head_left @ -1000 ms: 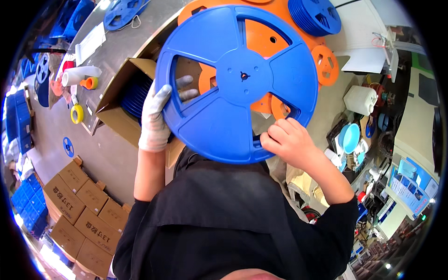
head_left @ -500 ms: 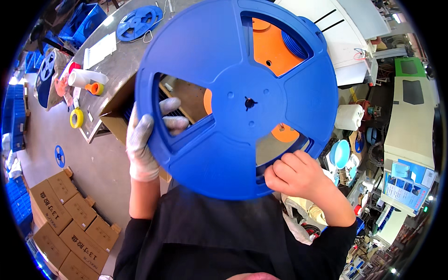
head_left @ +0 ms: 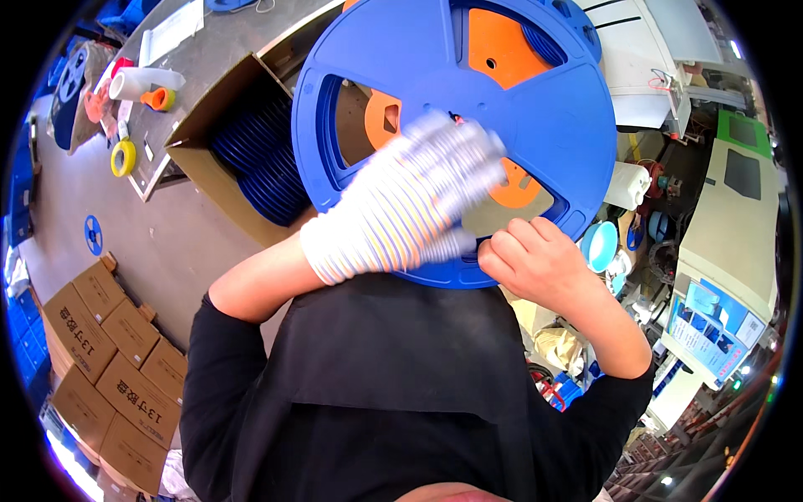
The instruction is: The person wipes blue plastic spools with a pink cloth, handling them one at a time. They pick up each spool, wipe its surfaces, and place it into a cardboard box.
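A large blue plastic reel (head_left: 535,125) with cut-out windows and a small centre hole faces me, tilted, above my lap. My right hand (head_left: 535,261), bare, is closed around its lower right rim at a window edge. Across the reel's lower face lies my left hand (head_left: 401,197) in a striped white glove, fingers stretched out near the hub and smeared by motion. Whether its palm touches the reel cannot be told. Orange parts (head_left: 502,50) show through the windows, behind the reel.
An open carton (head_left: 219,197) of stacked blue reels (head_left: 268,159) stands left of the reel. Beyond it a grey table (head_left: 213,54) carries paper, a white roll and tape. Sealed cartons (head_left: 125,368) are piled lower left. A beige machine (head_left: 728,217) stands at right.
My left hand has let go of the reel's left side and moved right across its face. The reel has shifted slightly up and right in view; my right hand keeps its grip.
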Tool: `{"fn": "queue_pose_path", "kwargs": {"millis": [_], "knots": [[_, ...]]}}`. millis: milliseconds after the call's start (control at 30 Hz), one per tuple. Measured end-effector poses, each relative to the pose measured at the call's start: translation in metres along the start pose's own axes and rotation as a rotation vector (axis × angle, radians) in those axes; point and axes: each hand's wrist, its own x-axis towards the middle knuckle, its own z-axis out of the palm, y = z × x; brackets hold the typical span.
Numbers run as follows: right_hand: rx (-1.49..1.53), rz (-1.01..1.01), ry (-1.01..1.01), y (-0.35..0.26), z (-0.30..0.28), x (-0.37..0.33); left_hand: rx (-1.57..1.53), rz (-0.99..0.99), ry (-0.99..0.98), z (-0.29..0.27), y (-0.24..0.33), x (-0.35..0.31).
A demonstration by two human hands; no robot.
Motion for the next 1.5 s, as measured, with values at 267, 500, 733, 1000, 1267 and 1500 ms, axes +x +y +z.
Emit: {"fn": "queue_pose_path", "kwargs": {"millis": [267, 500, 733, 1000, 1267, 1500], "knots": [[0.06, -0.03, -0.004, -0.005, 0.011, -0.015, -0.138, 0.149, -0.033, 0.019, 0.017, -0.013], [0.024, -0.004, 0.046, -0.002, 0.011, -0.015, -0.08, 0.231, 0.111, 0.013, 0.013, -0.02], [0.025, 0.096, 0.107, -0.004, 0.026, -0.025, -0.906, -0.68, 0.939, -0.005, -0.045, -0.051], [0.417, 0.196, 0.134, 0.004, 0.041, -0.027, -1.914, -0.945, 0.826, 0.034, -0.073, -0.06], [0.536, 0.828, 0.392, 0.034, 0.085, -0.103, -1.676, -0.976, 0.911, 0.068, -0.098, -0.086], [0.267, 1.512, 0.384, 0.062, 0.202, -0.162, -1.598, -0.903, 0.891, 0.051, -0.113, -0.1]]}}
